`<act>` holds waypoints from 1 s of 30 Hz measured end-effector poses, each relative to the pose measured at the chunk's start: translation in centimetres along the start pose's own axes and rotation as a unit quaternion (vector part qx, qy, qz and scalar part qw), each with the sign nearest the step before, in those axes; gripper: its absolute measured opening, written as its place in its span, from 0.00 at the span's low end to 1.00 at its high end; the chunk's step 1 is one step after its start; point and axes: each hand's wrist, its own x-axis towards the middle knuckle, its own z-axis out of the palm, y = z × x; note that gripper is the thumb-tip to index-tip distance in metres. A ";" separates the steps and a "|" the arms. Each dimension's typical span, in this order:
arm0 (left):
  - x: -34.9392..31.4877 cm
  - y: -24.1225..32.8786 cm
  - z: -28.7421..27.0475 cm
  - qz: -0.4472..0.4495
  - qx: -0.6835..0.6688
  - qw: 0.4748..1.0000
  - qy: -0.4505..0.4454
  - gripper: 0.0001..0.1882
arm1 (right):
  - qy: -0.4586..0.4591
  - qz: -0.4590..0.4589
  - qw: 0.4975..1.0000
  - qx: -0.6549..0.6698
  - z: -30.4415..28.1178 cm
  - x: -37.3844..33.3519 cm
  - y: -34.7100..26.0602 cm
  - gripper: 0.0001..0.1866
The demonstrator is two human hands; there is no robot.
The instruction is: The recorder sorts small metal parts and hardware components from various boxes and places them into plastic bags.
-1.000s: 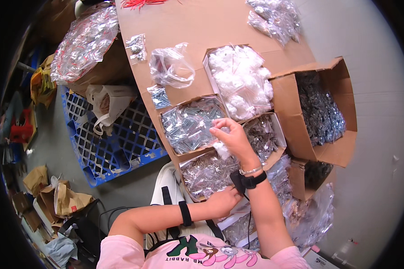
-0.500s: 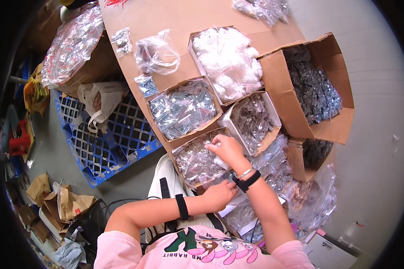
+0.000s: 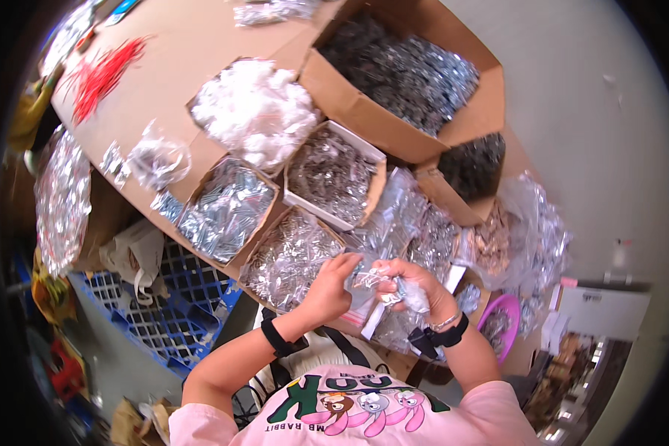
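My right hand [image 3: 418, 286] is closed round several small clear plastic packets [image 3: 391, 286] with shiny pieces in them. Facing it, my left hand [image 3: 331, 288] pinches the edge of a clear plastic bag [image 3: 360, 303] that hangs between both hands. The bag's exact contents are blurred. Just beyond my left hand lies an open cardboard box of small bagged metal parts [image 3: 290, 253]. Left of that stands a box of bagged bluish metal rods [image 3: 227, 208]. A white box of small dark metallic packets [image 3: 333, 175] sits farther back.
Bagged white fluffy pieces [image 3: 256, 111] fill a box at the back. A large carton [image 3: 379, 111] of dark metallic packets leans beyond, with a smaller carton [image 3: 431, 186] beside it. Red ties [image 3: 108, 74] lie far left. A purple basket [image 3: 514, 316] is at right, a blue pallet [image 3: 145, 312] below left.
The view has turned, shifting the boxes leftward. My right hand has left the box of small metal parts and now holds packets near my left hand, which has risen with a clear bag.
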 end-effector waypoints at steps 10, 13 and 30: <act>1.1 2.8 1.4 0.005 0.078 0.993 -0.086 0.40 | 0.172 -0.286 0.923 0.193 -5.3 7.4 9.2 0.10; 1.6 2.9 1.5 0.003 0.118 0.992 -0.047 0.38 | 0.210 -0.294 0.915 0.179 -4.9 7.2 9.8 0.14; 2.4 4.4 0.8 0.007 0.258 0.959 -0.118 0.34 | 0.574 -0.279 0.513 -0.575 -21.4 -2.1 13.6 0.16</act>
